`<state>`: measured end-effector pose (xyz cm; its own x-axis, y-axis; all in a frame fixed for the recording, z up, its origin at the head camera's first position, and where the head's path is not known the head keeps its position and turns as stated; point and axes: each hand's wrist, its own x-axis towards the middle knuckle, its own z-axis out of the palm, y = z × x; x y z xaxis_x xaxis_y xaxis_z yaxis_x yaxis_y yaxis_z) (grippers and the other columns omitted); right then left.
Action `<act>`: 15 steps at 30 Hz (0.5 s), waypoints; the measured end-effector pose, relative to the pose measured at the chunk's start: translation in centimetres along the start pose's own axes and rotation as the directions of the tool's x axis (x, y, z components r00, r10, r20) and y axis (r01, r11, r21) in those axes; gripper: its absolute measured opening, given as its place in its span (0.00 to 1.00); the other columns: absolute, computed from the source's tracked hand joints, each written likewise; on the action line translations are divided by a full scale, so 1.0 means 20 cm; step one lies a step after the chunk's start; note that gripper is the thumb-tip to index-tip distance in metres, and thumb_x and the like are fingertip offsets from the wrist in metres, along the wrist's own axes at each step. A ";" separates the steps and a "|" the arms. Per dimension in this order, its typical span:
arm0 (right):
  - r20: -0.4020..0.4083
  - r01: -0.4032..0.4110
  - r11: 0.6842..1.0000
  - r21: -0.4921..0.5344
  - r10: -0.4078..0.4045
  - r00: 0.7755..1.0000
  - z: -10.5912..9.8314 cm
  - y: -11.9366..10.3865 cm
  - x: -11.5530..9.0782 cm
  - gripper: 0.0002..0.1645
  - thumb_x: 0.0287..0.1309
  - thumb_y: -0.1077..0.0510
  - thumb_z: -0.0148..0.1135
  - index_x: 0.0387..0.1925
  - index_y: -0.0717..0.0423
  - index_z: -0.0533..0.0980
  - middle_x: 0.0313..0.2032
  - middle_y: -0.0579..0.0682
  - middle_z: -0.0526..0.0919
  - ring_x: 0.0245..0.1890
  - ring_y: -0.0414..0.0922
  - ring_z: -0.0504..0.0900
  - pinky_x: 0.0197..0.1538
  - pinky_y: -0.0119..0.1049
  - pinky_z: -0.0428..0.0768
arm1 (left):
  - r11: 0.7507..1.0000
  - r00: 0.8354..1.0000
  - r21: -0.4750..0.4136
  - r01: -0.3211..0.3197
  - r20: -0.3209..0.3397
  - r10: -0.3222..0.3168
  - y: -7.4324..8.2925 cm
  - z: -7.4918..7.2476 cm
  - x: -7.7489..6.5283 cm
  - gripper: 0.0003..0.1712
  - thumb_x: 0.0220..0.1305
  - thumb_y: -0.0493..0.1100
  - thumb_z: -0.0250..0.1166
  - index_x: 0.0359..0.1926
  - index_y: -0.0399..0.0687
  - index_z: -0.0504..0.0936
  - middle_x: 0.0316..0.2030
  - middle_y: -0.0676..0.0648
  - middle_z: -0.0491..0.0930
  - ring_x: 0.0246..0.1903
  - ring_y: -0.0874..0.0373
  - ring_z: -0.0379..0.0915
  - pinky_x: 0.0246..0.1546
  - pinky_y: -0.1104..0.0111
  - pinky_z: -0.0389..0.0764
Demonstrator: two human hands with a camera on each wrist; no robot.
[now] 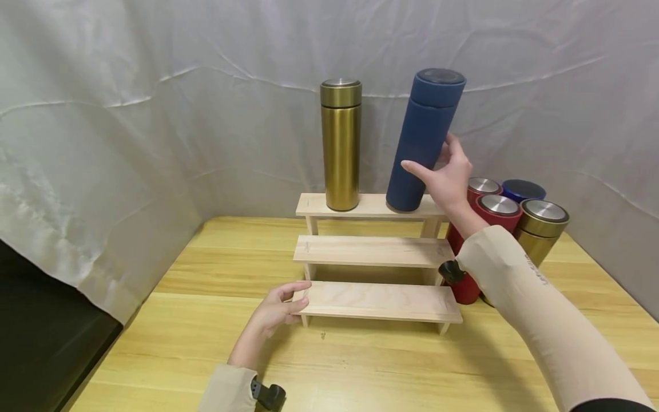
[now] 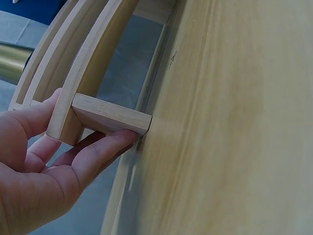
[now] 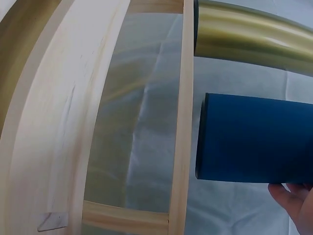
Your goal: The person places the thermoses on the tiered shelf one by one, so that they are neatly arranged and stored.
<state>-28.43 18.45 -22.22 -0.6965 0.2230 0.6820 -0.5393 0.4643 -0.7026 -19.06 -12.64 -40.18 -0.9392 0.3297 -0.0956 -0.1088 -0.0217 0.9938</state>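
Observation:
My right hand (image 1: 449, 178) grips a dark blue thermos flask (image 1: 426, 134) around its lower half. The flask leans with its lid toward the right, its base close over the top step of a three-tier wooden stand (image 1: 370, 250). To its left, a gold thermos flask (image 1: 342, 154) stands upright on that same step. With my left hand (image 1: 271, 312) I pinch the left end of the lowest step; the left wrist view has the thumb (image 2: 41, 115) on one side of the board and the fingers (image 2: 105, 149) against the end support.
Right of the stand, partly behind my right arm, are several more flasks: two red ones, the nearer red flask (image 1: 498, 209) among them, a blue-lidded flask (image 1: 523, 189) and a gold flask (image 1: 543, 226). A pale curtain (image 1: 247, 131) hangs behind the wooden table (image 1: 206, 343).

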 end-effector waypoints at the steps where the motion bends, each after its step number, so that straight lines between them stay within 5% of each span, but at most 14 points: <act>1: -0.001 0.000 1.000 -0.003 0.000 1.000 0.01 0.00 0.00 0.41 0.37 0.54 0.74 0.56 0.54 0.67 0.38 0.55 0.77 0.36 0.41 0.74 0.40 0.29 0.72 | 1.000 1.000 -0.001 0.001 -0.001 -0.002 0.00 0.00 0.00 0.26 0.60 0.34 0.58 0.58 0.30 0.64 0.59 0.29 0.56 0.41 0.50 0.72 0.45 0.51 0.72; 15: 0.043 -0.024 0.998 -0.050 0.026 0.999 0.04 0.01 0.00 0.45 0.38 0.50 0.73 0.59 0.56 0.65 0.41 0.56 0.78 0.40 0.46 0.75 0.45 0.41 0.75 | 1.000 1.000 -0.005 0.007 0.001 -0.007 0.01 0.01 0.00 0.26 0.61 0.32 0.56 0.59 0.29 0.62 0.59 0.28 0.55 0.40 0.51 0.72 0.46 0.50 0.72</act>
<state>-28.98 17.86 -22.51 -0.7300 0.1978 0.6542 -0.4985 0.5007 -0.7076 -18.97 -12.57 -39.90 -0.9382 0.3305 -0.1029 -0.1172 -0.0237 0.9928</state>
